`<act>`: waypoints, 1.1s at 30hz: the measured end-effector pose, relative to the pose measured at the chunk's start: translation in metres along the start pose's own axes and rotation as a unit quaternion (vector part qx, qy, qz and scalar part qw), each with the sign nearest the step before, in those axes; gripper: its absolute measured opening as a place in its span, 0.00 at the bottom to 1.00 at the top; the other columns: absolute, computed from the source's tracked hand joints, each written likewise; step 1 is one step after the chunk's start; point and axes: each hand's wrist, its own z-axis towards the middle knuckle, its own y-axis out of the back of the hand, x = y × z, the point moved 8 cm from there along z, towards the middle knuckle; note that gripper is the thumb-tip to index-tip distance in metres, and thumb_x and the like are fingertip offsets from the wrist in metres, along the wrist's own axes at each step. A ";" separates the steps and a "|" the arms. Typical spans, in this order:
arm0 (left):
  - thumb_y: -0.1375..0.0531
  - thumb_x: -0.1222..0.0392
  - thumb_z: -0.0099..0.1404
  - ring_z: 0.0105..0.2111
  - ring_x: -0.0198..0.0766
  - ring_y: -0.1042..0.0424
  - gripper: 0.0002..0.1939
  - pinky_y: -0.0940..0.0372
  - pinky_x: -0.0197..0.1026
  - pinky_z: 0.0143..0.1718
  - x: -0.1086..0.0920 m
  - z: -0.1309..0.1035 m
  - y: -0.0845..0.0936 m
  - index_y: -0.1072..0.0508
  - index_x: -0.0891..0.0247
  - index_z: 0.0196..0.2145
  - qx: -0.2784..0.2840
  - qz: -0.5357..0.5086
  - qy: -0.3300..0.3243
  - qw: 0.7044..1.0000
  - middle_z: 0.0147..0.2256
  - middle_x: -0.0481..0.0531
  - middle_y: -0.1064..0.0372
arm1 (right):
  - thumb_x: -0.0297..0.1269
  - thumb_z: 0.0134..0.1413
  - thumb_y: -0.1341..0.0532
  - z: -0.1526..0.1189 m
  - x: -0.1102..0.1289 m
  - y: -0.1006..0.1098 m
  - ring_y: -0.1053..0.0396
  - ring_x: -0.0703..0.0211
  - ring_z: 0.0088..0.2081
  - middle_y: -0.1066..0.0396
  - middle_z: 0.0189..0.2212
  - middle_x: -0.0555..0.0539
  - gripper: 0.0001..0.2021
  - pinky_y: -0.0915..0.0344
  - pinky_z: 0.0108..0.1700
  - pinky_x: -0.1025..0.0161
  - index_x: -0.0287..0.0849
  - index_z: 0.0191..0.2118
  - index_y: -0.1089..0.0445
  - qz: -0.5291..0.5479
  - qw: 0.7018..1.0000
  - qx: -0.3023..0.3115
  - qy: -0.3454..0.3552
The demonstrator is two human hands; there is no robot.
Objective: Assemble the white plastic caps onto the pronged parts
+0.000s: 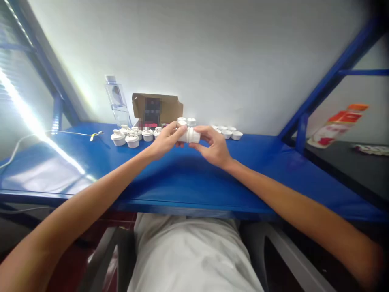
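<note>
Above the blue table (194, 182), both hands grip one white cylindrical plastic piece (192, 135), held on its side with a ridged ring round its middle. My left hand (165, 140) closes on its left end, fingers wrapped round it. On the right end, my right hand (215, 147) pinches it between thumb and fingers. Several white round pieces with raised tops (132, 140) stand to the left of my hands. Behind my right hand sit several white cups (236, 134). A few white round parts (191, 121) show just behind the held piece.
An open cardboard box (174, 107) stands against the wall, with a clear plastic bottle (118, 101) to its left. A white cable (73, 133) with a yellow tag crosses the left side. An orange-capped bottle (337, 126) is at far right, beyond the blue frame (322, 83).
</note>
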 end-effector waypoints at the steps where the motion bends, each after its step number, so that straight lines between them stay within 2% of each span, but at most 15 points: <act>1: 0.40 0.43 0.70 0.24 0.31 0.31 0.19 0.40 0.34 0.26 0.000 0.000 0.000 0.34 0.63 0.37 0.001 0.002 0.002 1.000 0.26 0.46 0.32 | 0.49 0.53 0.28 0.000 0.002 0.000 0.25 0.46 0.51 0.24 0.49 0.43 0.20 0.27 0.57 0.46 0.47 0.48 0.28 -0.011 1.000 0.002 0.012; 10: 0.41 0.40 0.70 0.20 0.31 0.33 0.22 0.42 0.33 0.22 -0.001 0.000 -0.002 0.32 0.65 0.34 0.013 0.016 0.042 0.999 0.23 0.47 0.34 | 0.38 0.60 0.32 -0.003 0.028 0.004 0.25 0.47 0.53 0.24 0.50 0.42 0.14 0.27 0.57 0.47 0.48 0.51 0.27 -0.130 0.975 0.018 0.180; 14: 0.43 0.40 0.71 0.20 0.31 0.33 0.23 0.41 0.34 0.21 0.003 -0.003 -0.006 0.32 0.65 0.32 -0.003 0.019 0.079 0.997 0.23 0.49 0.34 | 0.38 0.62 0.34 -0.006 0.032 0.002 0.25 0.46 0.53 0.24 0.51 0.41 0.13 0.28 0.57 0.46 0.48 0.52 0.26 -0.174 0.965 0.034 0.192; 18: 0.46 0.39 0.73 0.18 0.31 0.36 0.23 0.43 0.34 0.19 0.008 -0.006 -0.010 0.35 0.63 0.32 -0.035 0.035 0.082 0.995 0.21 0.46 0.37 | 0.40 0.61 0.33 -0.008 0.030 -0.001 0.25 0.46 0.53 0.23 0.51 0.41 0.13 0.28 0.57 0.47 0.48 0.51 0.26 -0.164 0.969 0.040 0.183; 21: 0.48 0.40 0.74 0.18 0.31 0.37 0.21 0.45 0.35 0.20 0.008 -0.008 -0.010 0.37 0.61 0.33 -0.052 0.074 0.053 0.995 0.21 0.45 0.37 | 0.45 0.58 0.30 -0.006 0.022 0.000 0.22 0.46 0.48 0.22 0.48 0.42 0.16 0.25 0.53 0.48 0.46 0.50 0.25 -0.108 0.986 0.030 0.126; 24: 0.47 0.42 0.74 0.20 0.32 0.37 0.19 0.45 0.36 0.22 0.000 -0.010 -0.007 0.39 0.60 0.33 -0.070 0.133 -0.002 0.989 0.22 0.44 0.39 | 0.51 0.54 0.29 -0.003 0.008 -0.001 0.21 0.50 0.37 0.20 0.39 0.44 0.21 0.22 0.43 0.52 0.45 0.49 0.26 -0.026 0.999 0.032 0.006; 26: 0.45 0.43 0.73 0.23 0.33 0.38 0.18 0.44 0.37 0.25 -0.008 -0.010 -0.008 0.37 0.60 0.35 -0.062 0.180 -0.050 0.980 0.24 0.45 0.39 | 0.57 0.55 0.31 -0.003 -0.005 -0.004 0.22 0.53 0.29 0.22 0.30 0.47 0.22 0.24 0.33 0.56 0.44 0.45 0.27 0.035 0.994 0.040 -0.098; 29: 0.42 0.47 0.72 0.28 0.35 0.35 0.14 0.40 0.39 0.30 -0.021 -0.010 -0.016 0.33 0.61 0.44 -0.006 0.225 -0.124 0.966 0.30 0.48 0.35 | 0.65 0.61 0.41 -0.006 -0.024 -0.009 0.30 0.58 0.20 0.28 0.22 0.49 0.26 0.34 0.20 0.62 0.43 0.35 0.30 0.108 0.967 0.033 -0.230; 31: 0.40 0.50 0.71 0.33 0.37 0.32 0.15 0.36 0.40 0.36 -0.026 -0.009 -0.021 0.33 0.62 0.48 0.035 0.231 -0.156 0.960 0.36 0.51 0.31 | 0.67 0.62 0.45 -0.005 -0.029 -0.006 0.36 0.62 0.18 0.33 0.19 0.50 0.28 0.41 0.17 0.65 0.43 0.30 0.33 0.112 0.961 0.004 -0.254; 33: 0.39 0.53 0.71 0.37 0.39 0.29 0.14 0.34 0.41 0.40 -0.029 -0.010 -0.023 0.33 0.63 0.49 0.052 0.238 -0.180 0.953 0.40 0.54 0.30 | 0.66 0.61 0.43 -0.002 -0.029 -0.001 0.40 0.65 0.18 0.38 0.18 0.53 0.27 0.45 0.17 0.67 0.44 0.29 0.35 0.101 0.964 -0.026 -0.243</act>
